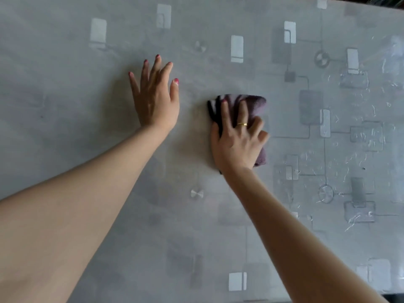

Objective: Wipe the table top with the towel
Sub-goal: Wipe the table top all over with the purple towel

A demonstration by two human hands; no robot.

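Towel (251,103) lies bunched on the table top (87,149), a little right of the middle of the view, dark purple with black and pale streaks along its far-left edge. The right hand (237,141) sits on top of it and grips it — fingers curled down into the cloth, thumb pressed along the left side, the outer fingers bent over the right edge. A gold ring (242,124) shows on one finger of that hand. Part of the cloth pokes out beyond the fingertips at the far side and a smaller fold shows below the heel of the hand on the right.

The left hand (155,99) lies flat on the surface just to the left of the towel, apart from it, with fingers straight and slightly spread and the thumb held out toward the towel; it holds nothing. Its nails are painted pink-red. Both forearms are bare and reach in from the near edge of the view.

The surface wears a grey covering printed with pale rectangles, darker squares, thin connecting lines and small circles. On the right side the covering looks glossy and shows many fine white scratches or creases — the left side looks softer and more blurred.
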